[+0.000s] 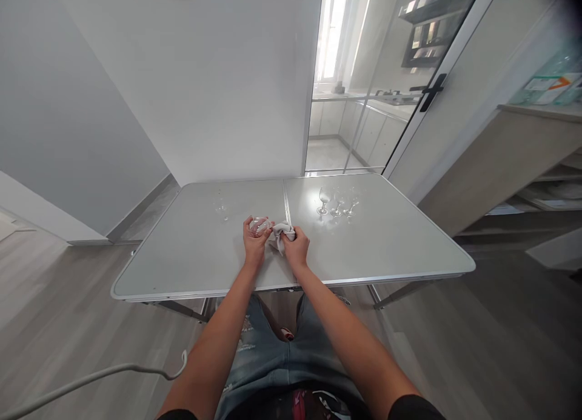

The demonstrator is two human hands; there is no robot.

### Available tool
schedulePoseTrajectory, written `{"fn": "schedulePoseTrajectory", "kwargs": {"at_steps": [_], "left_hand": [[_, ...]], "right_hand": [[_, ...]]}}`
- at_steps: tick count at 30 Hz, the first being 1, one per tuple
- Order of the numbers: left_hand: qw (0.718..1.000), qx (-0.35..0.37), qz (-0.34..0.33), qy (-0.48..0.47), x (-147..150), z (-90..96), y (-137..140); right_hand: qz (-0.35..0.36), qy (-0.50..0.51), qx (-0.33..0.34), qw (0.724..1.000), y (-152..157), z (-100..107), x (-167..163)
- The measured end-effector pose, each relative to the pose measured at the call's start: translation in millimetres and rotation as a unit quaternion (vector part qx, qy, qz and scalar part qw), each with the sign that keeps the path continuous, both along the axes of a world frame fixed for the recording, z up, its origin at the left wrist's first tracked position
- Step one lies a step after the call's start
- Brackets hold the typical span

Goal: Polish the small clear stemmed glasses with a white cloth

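Clear glass in left hand, white cloth in right, four more glasses around

The left hand (254,241) curls its fingers around a clear, rounded, smooth-walled drinking glass (259,226). Just beside it, the right hand (296,245) pinches a soft, crumpled white cloth (282,231), bunched in folds with a loose end hanging below the fingers. The cloth lies against the near right side of the held glass; whether any of it is tucked inside, I cannot tell.

Both hands are above a pale grey, smooth rectangular table (195,256) with rounded corners, metal edging and two panels meeting at a seam between and beyond the hands. Beyond and to the right of the right hand stand three transparent stemmed glasses (322,196), close together, with rounded bowls and flat feet. Beyond and left of the left hand is one faint, transparent glass (222,211). Contents of these four are too small to tell.
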State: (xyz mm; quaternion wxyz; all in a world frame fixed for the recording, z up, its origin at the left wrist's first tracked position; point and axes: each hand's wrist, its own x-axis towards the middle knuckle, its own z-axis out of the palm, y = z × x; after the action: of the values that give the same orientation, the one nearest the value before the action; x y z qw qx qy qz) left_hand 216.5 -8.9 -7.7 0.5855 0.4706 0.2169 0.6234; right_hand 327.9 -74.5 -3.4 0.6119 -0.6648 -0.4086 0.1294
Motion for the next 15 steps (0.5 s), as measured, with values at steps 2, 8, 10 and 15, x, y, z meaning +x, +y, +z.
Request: {"fn": "schedulePoseTrajectory", "kwargs": {"at_steps": [2, 8, 10, 15], "left_hand": [[1.0, 0.0, 0.0, 0.006, 0.6, -0.9, 0.2], [0.999, 0.006, -0.035, 0.013, 0.5, -3.2, 0.5], [0.999, 0.006, -0.03, 0.014, -0.1, -3.2, 0.6], [1.0, 0.0, -0.007, 0.021, -0.2, -2.2, 1.5]], "right_hand": [[0.0, 0.003, 0.007, 1.0, 0.1, -0.7, -0.1], [0.044, 0.027, 0.057, 0.997, 5.4, -5.2, -1.0], [0.057, 0.026, 0.05, 0.997, 5.9, -5.2, -1.1], [0.045, 0.012, -0.002, 0.999, 4.6, -4.7, -1.0]]}}
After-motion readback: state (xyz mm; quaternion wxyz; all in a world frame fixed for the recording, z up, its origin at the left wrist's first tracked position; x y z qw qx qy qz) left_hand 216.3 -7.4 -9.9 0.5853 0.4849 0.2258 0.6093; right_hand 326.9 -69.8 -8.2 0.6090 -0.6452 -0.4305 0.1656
